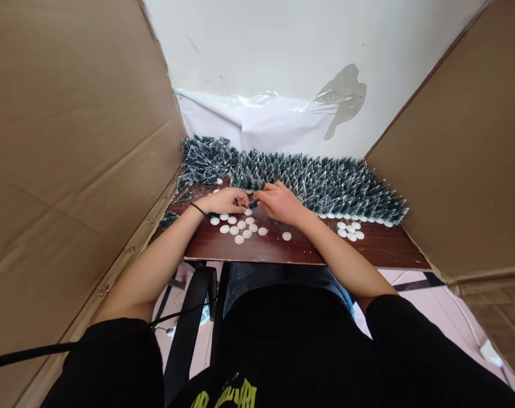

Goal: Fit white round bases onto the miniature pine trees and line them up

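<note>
My left hand (229,200) and my right hand (278,201) meet over the front of the dark red-brown table. A miniature snow-dusted tree (252,204) lies between them, its tip end pinched by my right fingers. Curled fingers of my left hand close on a white round base (248,212) at the tree's lower end; whether the two parts are joined I cannot tell. Loose white round bases (241,225) lie scattered just below my hands, each with a small mark at its centre. Behind my hands stand dense rows of trees (308,178) on white bases.
A heap of loose trees (206,156) lies at the back left, with a few more by the left edge. Several white discs (351,230) are grouped on the right. Brown covered panels (461,141) flank the table (380,249), and a white wall (274,51) rises behind.
</note>
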Demonstrator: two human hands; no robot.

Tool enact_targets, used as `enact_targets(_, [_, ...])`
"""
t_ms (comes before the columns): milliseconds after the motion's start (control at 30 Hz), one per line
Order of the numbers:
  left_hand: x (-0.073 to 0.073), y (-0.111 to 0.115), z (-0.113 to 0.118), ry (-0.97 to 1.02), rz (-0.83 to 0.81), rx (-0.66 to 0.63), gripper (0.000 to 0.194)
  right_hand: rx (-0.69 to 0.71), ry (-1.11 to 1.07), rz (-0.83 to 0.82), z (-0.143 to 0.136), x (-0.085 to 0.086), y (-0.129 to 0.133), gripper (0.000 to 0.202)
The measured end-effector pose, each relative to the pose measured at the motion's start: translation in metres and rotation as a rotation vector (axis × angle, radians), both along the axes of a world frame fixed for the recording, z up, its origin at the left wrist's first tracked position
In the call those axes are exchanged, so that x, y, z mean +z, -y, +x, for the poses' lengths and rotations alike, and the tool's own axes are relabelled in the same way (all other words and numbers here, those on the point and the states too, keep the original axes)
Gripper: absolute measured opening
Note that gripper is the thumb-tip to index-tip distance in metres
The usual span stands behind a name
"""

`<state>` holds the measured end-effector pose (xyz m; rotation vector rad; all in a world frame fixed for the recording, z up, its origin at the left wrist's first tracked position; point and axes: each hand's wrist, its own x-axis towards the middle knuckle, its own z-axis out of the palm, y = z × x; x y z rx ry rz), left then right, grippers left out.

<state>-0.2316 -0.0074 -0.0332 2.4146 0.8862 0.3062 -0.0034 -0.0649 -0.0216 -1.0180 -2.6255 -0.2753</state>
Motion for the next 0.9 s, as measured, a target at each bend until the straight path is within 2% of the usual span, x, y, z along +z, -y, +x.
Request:
enact_targets(167, [-0.0007,-0.0019,0.0032,-0.019,0.061,0.014,0.024,0.012,0.036,-0.050,-0.0004,-0.0013,-0.0022,0.024])
enact_targets(433, [-0.0019,-0.0023,0.0032,-0.001,0.049,-0.018,0.029,-0.038,0.021,-0.027,-0.0005,-0.0003,-0.0006,0.026])
enact_targets(900, [-0.0053,-0.0071,0.0033,0.020,0.006,-0.031,0.032,-0.002,-0.020,-0.093,0.0050,0.0006,-0.0047,0.027])
